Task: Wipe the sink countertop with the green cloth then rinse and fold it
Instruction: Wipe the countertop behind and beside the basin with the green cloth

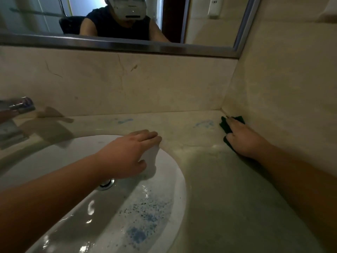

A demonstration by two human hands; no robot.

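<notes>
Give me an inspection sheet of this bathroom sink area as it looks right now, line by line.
Surface: beige countertop, with blue smears near the back wall.
Job's things: green cloth in the far right corner, under the right hand; white sink with blue specks inside.
Clutter: nothing seen.
Hands: left hand rests on the sink rim, holding nothing; right hand presses the cloth, fingers straight.
Cables: nothing seen.
Surroundings: blurred faucet at left; mirror above the backsplash.
</notes>
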